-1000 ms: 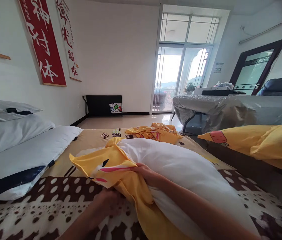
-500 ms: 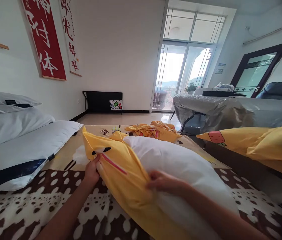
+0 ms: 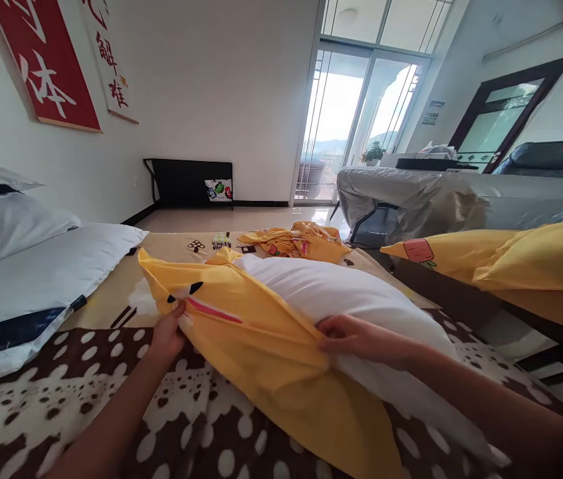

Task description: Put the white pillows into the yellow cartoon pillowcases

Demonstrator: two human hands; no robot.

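A yellow pillowcase [image 3: 256,346] with a black and pink print covers the left end of a white pillow [image 3: 361,286], whose rest lies bare to the right. My left hand [image 3: 169,332] is closed on the near left edge of the pillowcase, thumb on top by the pink stripe. At the opening edge, my right hand [image 3: 345,339] pinches the pillowcase cloth, its fingers close against the white pillow. Loose yellow fabric hangs toward me below the right hand. The inside of the pillowcase is hidden.
Under everything is a brown and cream patterned blanket [image 3: 161,412]. White pillows [image 3: 62,266] are piled at left. Crumpled yellow fabric [image 3: 306,241] lies at the far edge. Yellow pillows [image 3: 525,259] rest at right, before a plastic-covered table [image 3: 411,193].
My right hand has moved right, drawing the pillowcase edge further over the white pillow. My left hand keeps its hold on the left edge. The view has tilted down slightly.
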